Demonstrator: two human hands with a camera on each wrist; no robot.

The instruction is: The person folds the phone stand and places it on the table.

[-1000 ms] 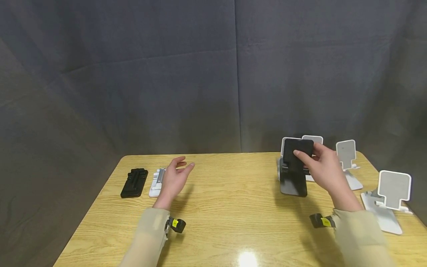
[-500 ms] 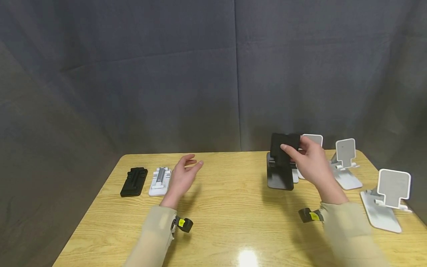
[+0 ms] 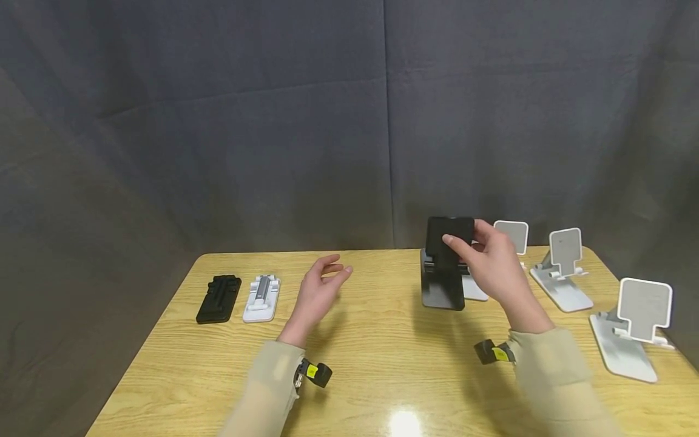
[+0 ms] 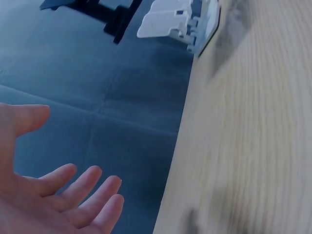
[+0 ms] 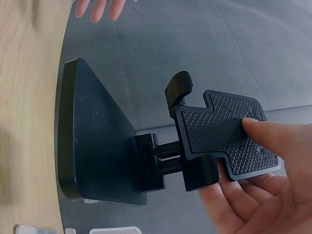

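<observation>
Right fingers [image 5: 217,202] pinch the black stand [image 3: 445,270] — left fingers [image 4: 78,187] relaxed, thumb well apart, above the table [image 3: 377,364].

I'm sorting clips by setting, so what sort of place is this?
Probably a staged recording or demonstration spot: plain dark grey fabric curtain behind, a light-brown wood-grain table, and small black wrist-worn devices with yellow labels.

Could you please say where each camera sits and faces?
Head: on the head, facing forward and down at the table; shows left hand, right hand, sleeves.
Left wrist: on that wrist, facing table and curtain; shows left hand.
Right wrist: on that wrist, facing the black stand; shows right hand, left fingertips.
Head and right wrist share that stand.
</observation>
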